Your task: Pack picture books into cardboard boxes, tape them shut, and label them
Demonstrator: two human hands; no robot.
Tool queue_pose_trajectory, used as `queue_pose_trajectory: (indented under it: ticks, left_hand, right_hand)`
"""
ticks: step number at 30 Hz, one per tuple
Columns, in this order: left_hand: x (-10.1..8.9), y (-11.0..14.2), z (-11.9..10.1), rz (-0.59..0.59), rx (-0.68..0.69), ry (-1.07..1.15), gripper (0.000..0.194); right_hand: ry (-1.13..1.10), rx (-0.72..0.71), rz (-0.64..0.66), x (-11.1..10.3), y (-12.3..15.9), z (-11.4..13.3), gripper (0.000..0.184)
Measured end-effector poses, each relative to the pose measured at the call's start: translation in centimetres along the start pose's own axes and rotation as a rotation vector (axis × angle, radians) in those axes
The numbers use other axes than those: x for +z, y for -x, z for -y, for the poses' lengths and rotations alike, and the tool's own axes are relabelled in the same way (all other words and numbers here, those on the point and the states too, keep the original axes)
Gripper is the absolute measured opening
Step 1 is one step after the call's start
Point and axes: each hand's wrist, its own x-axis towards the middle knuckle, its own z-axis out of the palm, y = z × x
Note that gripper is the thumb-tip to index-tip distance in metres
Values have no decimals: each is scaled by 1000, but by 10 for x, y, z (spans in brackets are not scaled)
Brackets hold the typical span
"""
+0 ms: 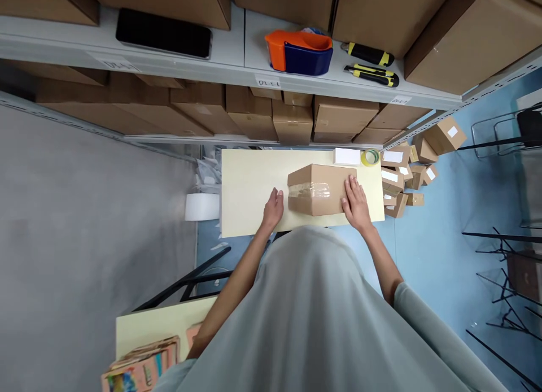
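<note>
A brown cardboard box [332, 188] lies on the pale yellow tabletop [252, 174], with clear tape along its left end and partway over its top. My right hand [355, 205] rests flat on the box's right end, fingers stretched out. Just left of the box, apart from it, my left hand [273, 210] is held with its fingers loosely bent and nothing visible in it. Behind the box are a white stack of labels or paper [346, 156] and a roll of yellowish tape [370, 157].
Above the table, a metal shelf [237, 59] holds a black phone [163, 33], an orange-and-blue tape dispenser [300, 53] and two utility knives [372, 74]. Cardboard boxes [393, 180] are piled to the right. A white roll [202, 207] stands left; printed packs [141, 366] lie lower left.
</note>
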Motion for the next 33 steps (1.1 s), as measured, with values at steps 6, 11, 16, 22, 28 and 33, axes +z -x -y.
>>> queue_pose_trajectory:
  ticks: [6, 11, 16, 22, 28, 33]
  left_hand:
    - [39, -4, -15, 164, -200, 124, 75]
    - [37, 1, -20, 114, -153, 306, 66]
    - [3, 9, -15, -108, 9, 229, 61]
    - [-28, 12, -4, -239, 101, 75, 50]
    - [-27, 20, 2, -225, 153, -98, 64]
    - [-7, 42, -21, -117, 484, -441, 76]
  right_hand:
    - [-178, 78, -137, -25, 12, 7, 65]
    - [-163, 147, -77, -23, 14, 28, 89]
    - [-348, 229, -49, -11, 9, 10, 86]
    - [-507, 239, 69, 44, 0, -6, 82]
    - [-182, 191, 48, 70, 2, -5, 81]
    - [121, -99, 117, 73, 1, 29, 69]
